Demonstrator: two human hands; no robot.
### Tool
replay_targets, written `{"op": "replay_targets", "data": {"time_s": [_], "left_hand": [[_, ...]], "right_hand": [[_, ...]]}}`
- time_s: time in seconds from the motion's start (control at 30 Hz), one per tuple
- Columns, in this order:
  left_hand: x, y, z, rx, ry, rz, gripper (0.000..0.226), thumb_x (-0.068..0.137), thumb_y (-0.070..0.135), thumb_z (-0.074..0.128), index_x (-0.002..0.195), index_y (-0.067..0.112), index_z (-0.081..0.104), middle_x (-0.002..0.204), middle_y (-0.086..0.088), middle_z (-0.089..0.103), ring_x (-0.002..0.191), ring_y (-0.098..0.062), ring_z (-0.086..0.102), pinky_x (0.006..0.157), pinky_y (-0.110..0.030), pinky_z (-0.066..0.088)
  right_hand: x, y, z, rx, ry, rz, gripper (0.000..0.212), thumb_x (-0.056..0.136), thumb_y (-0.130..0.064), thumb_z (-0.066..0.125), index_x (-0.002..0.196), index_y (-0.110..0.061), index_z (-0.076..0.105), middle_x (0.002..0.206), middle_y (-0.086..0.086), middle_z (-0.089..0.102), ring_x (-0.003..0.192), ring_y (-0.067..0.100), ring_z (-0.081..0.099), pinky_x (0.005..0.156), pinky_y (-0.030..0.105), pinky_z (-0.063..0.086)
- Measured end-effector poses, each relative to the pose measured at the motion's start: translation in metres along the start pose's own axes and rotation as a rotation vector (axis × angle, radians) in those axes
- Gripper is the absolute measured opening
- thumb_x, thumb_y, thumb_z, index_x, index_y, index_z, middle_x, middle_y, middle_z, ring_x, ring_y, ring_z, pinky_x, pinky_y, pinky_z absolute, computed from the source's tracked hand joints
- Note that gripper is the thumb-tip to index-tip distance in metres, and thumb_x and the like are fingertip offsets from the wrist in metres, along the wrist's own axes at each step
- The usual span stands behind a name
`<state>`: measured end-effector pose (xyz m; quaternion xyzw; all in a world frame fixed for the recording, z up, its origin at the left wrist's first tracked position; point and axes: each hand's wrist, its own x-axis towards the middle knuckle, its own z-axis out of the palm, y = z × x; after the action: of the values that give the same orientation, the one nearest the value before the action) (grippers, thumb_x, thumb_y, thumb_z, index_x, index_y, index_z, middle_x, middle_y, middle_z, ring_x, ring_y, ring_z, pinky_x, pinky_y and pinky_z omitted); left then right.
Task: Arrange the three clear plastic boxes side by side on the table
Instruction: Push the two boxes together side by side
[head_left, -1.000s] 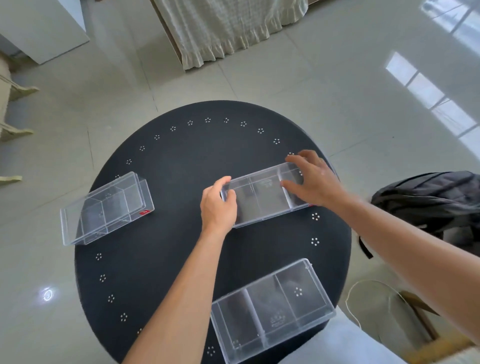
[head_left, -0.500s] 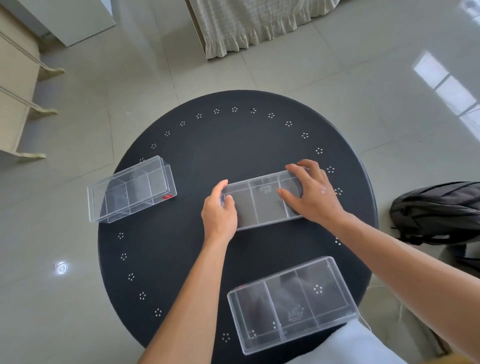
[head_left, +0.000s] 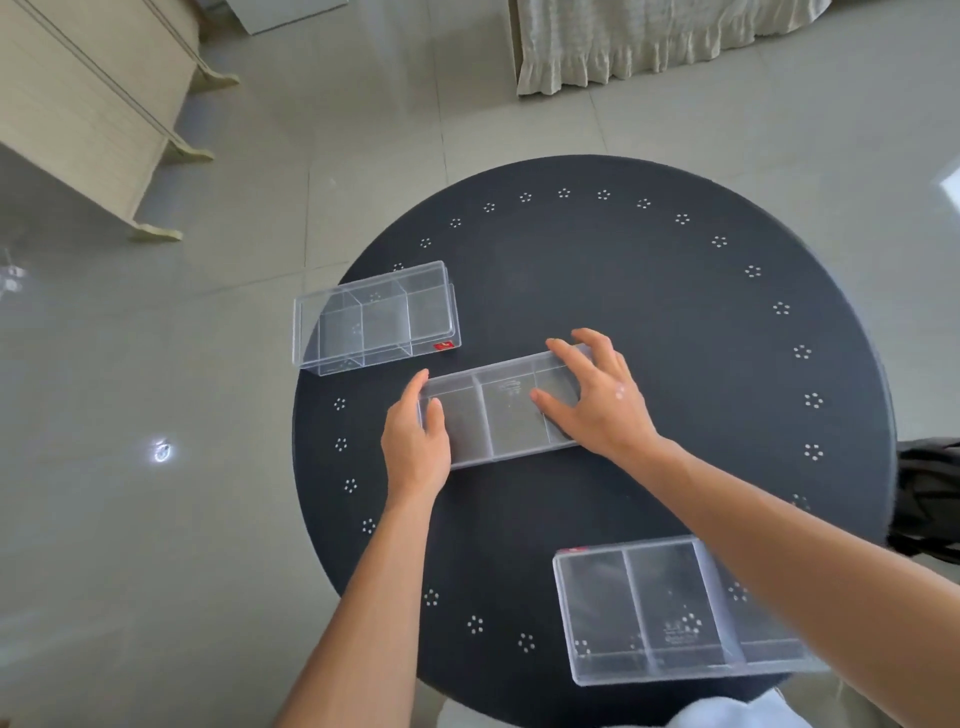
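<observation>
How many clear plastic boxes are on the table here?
3. One at the far left edge, one mid-table held between left hand and right hand, one nearest the person.

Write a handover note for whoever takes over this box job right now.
Left hand grips the left end of the middle box; right hand holds its right end. The box sits on the round black table.
Far-left box lies just beyond it, with a narrow gap between them.
Near box sits alone at the near right edge.
Done: middle box brought close to the far-left one.
Left: close that gap, then bring the near box alongside.
</observation>
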<state>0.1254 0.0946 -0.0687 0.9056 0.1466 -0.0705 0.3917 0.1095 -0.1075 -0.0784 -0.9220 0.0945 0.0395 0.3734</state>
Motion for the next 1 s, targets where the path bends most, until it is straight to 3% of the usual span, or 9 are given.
{"op": "replay_targets", "data": {"time_s": [0.2, 0.33, 0.5, 0.63, 0.73, 0.87, 1.0], "left_hand": [[0.010, -0.039, -0.032, 0.002, 0.074, -0.011, 0.046, 0.103, 0.019, 0.039, 0.148, 0.023, 0.039, 0.148, -0.005, 0.047, 0.137, -0.020, 0.043, 0.102, -0.018, 0.024], [0.021, -0.053, -0.049, -0.041, 0.091, -0.095, 0.052, 0.104, 0.024, 0.038, 0.154, 0.021, 0.026, 0.156, -0.005, 0.037, 0.142, -0.022, 0.037, 0.107, -0.021, 0.023], [0.041, -0.063, -0.068, -0.109, 0.097, -0.194, 0.057, 0.103, 0.029, 0.041, 0.156, 0.023, 0.019, 0.156, -0.004, 0.037, 0.139, -0.024, 0.041, 0.108, -0.029, 0.029], [0.060, -0.066, -0.081, -0.102, 0.083, -0.202, 0.060, 0.102, 0.027, 0.044, 0.156, 0.022, 0.018, 0.157, -0.002, 0.037, 0.138, -0.025, 0.043, 0.107, -0.031, 0.036], [0.069, -0.066, -0.088, -0.115, 0.075, -0.220, 0.061, 0.102, 0.021, 0.043, 0.156, 0.020, 0.016, 0.159, 0.000, 0.031, 0.140, -0.022, 0.040, 0.093, -0.019, 0.035], [0.082, -0.065, -0.095, -0.086, 0.058, -0.221, 0.058, 0.102, 0.018, 0.042, 0.156, 0.016, 0.019, 0.162, -0.003, 0.026, 0.145, -0.022, 0.032, 0.112, -0.029, 0.025], [0.094, -0.069, -0.098, -0.043, 0.031, -0.207, 0.055, 0.102, 0.018, 0.040, 0.154, 0.015, 0.024, 0.162, -0.003, 0.027, 0.147, -0.022, 0.028, 0.116, -0.032, 0.021]], "right_hand": [[0.001, -0.039, 0.037, 0.127, -0.042, 0.047, 0.078, 0.080, -0.046, 0.069, 0.147, -0.027, 0.032, 0.152, -0.006, 0.024, 0.136, 0.013, 0.034, 0.102, 0.035, 0.041], [0.005, -0.056, 0.054, 0.267, -0.083, 0.115, 0.090, 0.081, -0.040, 0.070, 0.152, -0.026, 0.016, 0.153, -0.007, 0.022, 0.133, 0.010, 0.035, 0.098, 0.020, 0.030], [0.013, -0.062, 0.065, 0.458, -0.145, 0.224, 0.081, 0.091, -0.027, 0.061, 0.154, -0.024, 0.010, 0.155, -0.003, 0.029, 0.139, 0.015, 0.036, 0.110, 0.029, 0.031], [0.020, -0.069, 0.069, 0.522, -0.171, 0.244, 0.075, 0.095, -0.022, 0.055, 0.154, -0.021, 0.009, 0.157, -0.002, 0.027, 0.141, 0.013, 0.034, 0.112, 0.031, 0.034], [0.027, -0.075, 0.075, 0.483, -0.175, 0.243, 0.072, 0.096, -0.026, 0.054, 0.153, -0.017, 0.012, 0.159, -0.003, 0.021, 0.141, 0.012, 0.033, 0.112, 0.031, 0.035], [0.039, -0.083, 0.078, 0.380, -0.171, 0.234, 0.070, 0.096, -0.033, 0.053, 0.152, -0.014, 0.017, 0.159, -0.002, 0.021, 0.141, 0.015, 0.033, 0.113, 0.037, 0.033], [0.046, -0.087, 0.079, 0.327, -0.191, 0.202, 0.057, 0.097, -0.034, 0.050, 0.148, -0.018, 0.032, 0.156, -0.003, 0.027, 0.139, 0.018, 0.035, 0.112, 0.038, 0.035]]}}
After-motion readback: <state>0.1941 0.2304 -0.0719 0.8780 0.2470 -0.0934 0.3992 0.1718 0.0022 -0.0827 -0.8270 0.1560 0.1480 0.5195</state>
